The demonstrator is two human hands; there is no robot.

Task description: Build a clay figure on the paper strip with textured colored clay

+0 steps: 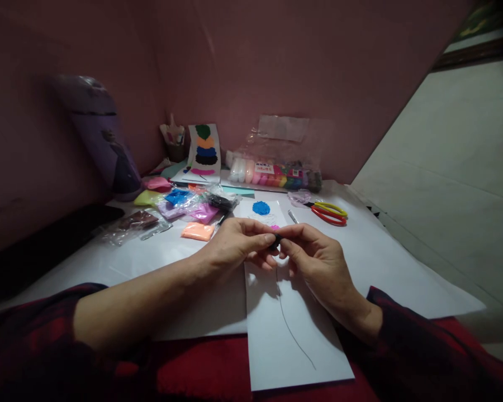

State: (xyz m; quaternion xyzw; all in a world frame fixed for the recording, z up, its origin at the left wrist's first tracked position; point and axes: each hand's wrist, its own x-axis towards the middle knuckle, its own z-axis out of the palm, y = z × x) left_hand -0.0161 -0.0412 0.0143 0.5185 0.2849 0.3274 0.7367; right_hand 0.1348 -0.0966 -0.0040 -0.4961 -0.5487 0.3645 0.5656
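Note:
A small lump of black clay [275,242] is pinched between both hands, above a long white sheet [293,357]. My left hand [238,245] grips it with thumb and fingers from the left. From the right, my right hand [316,254] holds it between thumb and forefinger. The sheet bears a drawn curved line [288,324] running down toward its lower right. Beyond the hands, a blue clay patch [261,207] shows near the sheet's top, and a bit of pink [275,227] shows just past my fingertips.
Clay packets lie at the left, including an orange one [197,231] and a brown one [140,219]. A clay pack [272,172] and sample card [205,153] stand at the back. Scissors [329,213] lie right; a purple container [103,139] stands far left.

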